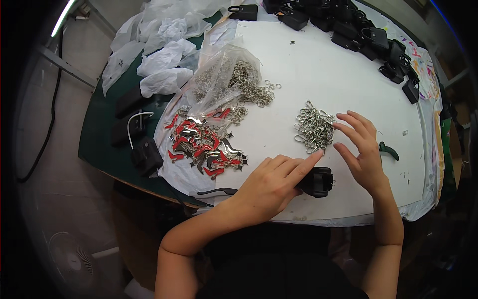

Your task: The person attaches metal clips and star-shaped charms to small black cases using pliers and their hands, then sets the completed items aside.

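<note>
A heap of silver metal clasps (313,127) lies on the white board in front of me. The extended index finger of my left hand (274,184) reaches the heap's near edge. Its other fingers are curled, and a small black handbag-shaped item (318,182) sits between thumb and index, apparently held; the hand covers part of it. My right hand (362,149) is at the heap's right side with fingers spread, a fingertip at the clasps' edge. Left of my hands lies a pile of red, black and silver high-heel-shoe charms (201,144).
A clear plastic bag (226,74) spills metal rings and chain behind the charms. Many black mini bags (348,32) crowd the far right. A dark-green-handled tool (388,151) lies right of my right hand; a grey-handled tool (214,193) is near left. Crumpled white bags (167,65) lie far left.
</note>
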Demonstrator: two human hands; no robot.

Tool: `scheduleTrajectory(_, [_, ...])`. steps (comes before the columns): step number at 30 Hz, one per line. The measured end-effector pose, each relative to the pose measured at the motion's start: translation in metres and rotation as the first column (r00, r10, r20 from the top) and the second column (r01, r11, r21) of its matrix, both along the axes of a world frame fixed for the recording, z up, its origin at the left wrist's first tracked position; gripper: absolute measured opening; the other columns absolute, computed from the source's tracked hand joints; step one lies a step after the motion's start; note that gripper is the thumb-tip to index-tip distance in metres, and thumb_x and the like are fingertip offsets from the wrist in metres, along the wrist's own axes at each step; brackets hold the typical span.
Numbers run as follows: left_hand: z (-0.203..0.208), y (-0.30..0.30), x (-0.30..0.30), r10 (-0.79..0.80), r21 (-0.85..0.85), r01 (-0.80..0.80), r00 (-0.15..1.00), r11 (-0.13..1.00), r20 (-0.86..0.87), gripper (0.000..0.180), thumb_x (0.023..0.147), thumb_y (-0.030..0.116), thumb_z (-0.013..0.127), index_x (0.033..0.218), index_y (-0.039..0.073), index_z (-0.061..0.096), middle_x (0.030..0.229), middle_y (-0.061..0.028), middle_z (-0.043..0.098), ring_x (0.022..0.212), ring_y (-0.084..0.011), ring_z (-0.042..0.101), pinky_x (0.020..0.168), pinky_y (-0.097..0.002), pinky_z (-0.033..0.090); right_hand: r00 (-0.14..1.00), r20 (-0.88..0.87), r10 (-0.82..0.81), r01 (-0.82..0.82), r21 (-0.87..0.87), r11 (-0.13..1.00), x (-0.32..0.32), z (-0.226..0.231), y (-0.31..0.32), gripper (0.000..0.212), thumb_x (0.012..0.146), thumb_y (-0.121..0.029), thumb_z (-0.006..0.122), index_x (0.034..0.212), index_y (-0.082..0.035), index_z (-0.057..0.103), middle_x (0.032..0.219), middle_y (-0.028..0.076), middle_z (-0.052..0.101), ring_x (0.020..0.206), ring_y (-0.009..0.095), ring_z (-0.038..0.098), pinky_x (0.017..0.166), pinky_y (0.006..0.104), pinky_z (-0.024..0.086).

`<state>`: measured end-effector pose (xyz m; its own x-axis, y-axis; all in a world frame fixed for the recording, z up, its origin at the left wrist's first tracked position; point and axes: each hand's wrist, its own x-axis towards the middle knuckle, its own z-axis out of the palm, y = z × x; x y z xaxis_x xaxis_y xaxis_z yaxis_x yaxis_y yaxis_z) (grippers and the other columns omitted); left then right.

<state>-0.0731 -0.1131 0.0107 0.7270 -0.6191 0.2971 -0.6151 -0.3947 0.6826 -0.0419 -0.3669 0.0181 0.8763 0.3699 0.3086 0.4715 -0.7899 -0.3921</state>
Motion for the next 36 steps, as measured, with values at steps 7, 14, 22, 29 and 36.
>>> scheduleTrajectory(7, [0.016, 0.062, 0.025, 0.219, 0.12, -0.219, 0.976, 0.968, 0.008, 0.049, 0.075, 0.008, 0.078, 0.121, 0.002, 0.062, 0.112, -0.0153, 0.066, 0.103, -0.0323, 0.061, 0.09, -0.0382, 0.048, 0.958, -0.033, 0.283, -0.271, 0.205, 0.941, 0.098, -0.033, 0.099, 0.014, 0.083, -0.013, 0.07, 0.095, -0.006, 0.072, 0.093, 0.007, 0.07, 0.092, 0.027, 0.062, 0.083, 0.0387, 0.048])
scheduleTrajectory(14, [0.001, 0.116, 0.049, 0.43, 0.158, -0.438, 0.899, 0.885, 0.08, 0.028, 0.077, 0.009, 0.076, 0.103, 0.002, 0.069, 0.101, -0.0135, 0.07, 0.093, -0.0292, 0.064, 0.083, -0.0366, 0.048, 0.936, -0.18, 0.303, -0.276, 0.158, 0.948, 0.113, -0.044, 0.145, 0.016, 0.081, -0.022, 0.07, 0.088, -0.008, 0.072, 0.081, 0.009, 0.068, 0.082, 0.028, 0.065, 0.074, 0.0387, 0.052])
scheduleTrajectory(22, [-0.009, 0.108, 0.068, 0.386, 0.315, -0.384, 0.921, 0.868, 0.059, 0.023, 0.076, 0.015, 0.077, 0.093, 0.004, 0.068, 0.087, -0.009, 0.067, 0.079, -0.0257, 0.063, 0.072, -0.0365, 0.049, 0.802, -0.492, 0.339, -0.102, 0.447, 0.889, 0.112, -0.013, 0.132, 0.01, 0.078, -0.004, 0.065, 0.081, 0.005, 0.069, 0.073, 0.015, 0.071, 0.065, 0.018, 0.07, 0.063, 0.0273, 0.056])
scheduleTrajectory(29, [-0.007, 0.093, 0.073, 0.417, 0.274, -0.4, 0.909, 0.875, -0.004, 0.022, 0.078, 0.02, 0.075, 0.092, 0.004, 0.067, 0.089, -0.0107, 0.067, 0.084, -0.0321, 0.065, 0.075, -0.0423, 0.05, 0.722, -0.649, 0.242, 0.028, 0.376, 0.926, 0.124, 0.0, 0.111, 0.013, 0.082, -0.004, 0.066, 0.089, 0.005, 0.072, 0.079, 0.01, 0.071, 0.066, 0.013, 0.068, 0.065, 0.0264, 0.058])
scheduleTrajectory(36, [-0.02, 0.08, 0.084, 0.489, 0.347, -0.475, 0.871, 0.809, 0.05, 0.018, 0.081, 0.017, 0.073, 0.093, 0.004, 0.068, 0.092, -0.0109, 0.067, 0.082, -0.0298, 0.064, 0.075, -0.0392, 0.05, 0.716, -0.673, 0.187, -0.051, 0.216, 0.975, 0.116, 0.01, 0.109, 0.015, 0.086, -0.006, 0.065, 0.093, 0.005, 0.072, 0.079, 0.01, 0.07, 0.063, 0.013, 0.064, 0.06, 0.0264, 0.054])
